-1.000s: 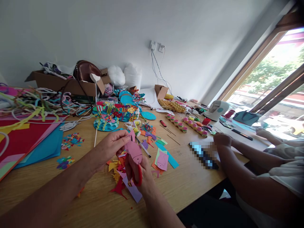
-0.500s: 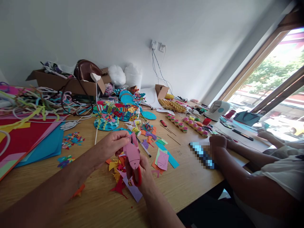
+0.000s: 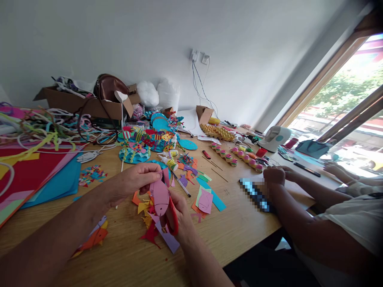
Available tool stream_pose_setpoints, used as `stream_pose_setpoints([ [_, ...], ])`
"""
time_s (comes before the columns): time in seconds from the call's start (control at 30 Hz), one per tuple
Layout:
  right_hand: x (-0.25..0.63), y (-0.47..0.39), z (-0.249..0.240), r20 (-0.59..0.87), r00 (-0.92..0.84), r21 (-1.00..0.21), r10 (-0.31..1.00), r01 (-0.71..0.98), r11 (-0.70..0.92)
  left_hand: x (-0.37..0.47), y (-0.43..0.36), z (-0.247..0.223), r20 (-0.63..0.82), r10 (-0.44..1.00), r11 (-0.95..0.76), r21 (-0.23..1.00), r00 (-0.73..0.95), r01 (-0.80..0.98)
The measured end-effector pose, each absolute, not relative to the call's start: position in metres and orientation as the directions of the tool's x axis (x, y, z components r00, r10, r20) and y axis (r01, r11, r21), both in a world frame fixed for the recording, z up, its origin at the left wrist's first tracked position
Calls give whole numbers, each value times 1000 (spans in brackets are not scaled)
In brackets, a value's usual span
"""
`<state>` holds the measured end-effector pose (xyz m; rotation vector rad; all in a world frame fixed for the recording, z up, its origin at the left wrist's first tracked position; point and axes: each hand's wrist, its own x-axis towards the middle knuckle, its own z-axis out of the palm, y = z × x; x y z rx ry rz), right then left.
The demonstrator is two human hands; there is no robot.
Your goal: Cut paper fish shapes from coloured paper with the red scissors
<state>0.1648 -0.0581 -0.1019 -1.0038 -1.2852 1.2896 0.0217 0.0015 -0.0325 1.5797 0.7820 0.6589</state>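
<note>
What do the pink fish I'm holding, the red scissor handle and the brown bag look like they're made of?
Pink fish: matte paper or thin card, judging by its flat, thin shape and crisp cut edges. Red scissor handle: probably smooth plastic, from its solid, even colour. Brown bag: leather or imitation leather; its glossy highlights fit either.

Pink paper fish, drawn eye and gill line, head downward; red-handled scissors, handle beside it
</note>
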Motion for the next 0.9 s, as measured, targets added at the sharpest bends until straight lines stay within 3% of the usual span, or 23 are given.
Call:
stream_pose_setpoints([
  [0.4, 167, -57, -104, 119, -220, -992, 968, -53, 110, 7, 9, -28, -60, 738, -72, 984, 672, 166],
  [0.7, 170, -60, -95, 104, -245, -974, 964, 171, 148, -1, 11, -23, -111, 709, -53, 977, 696, 209],
  [0.9, 167, -60, -90, 50, -216, -996, 975, 61, 64, 2, 10, -22, -97, 734, -48, 980, 672, 194],
])
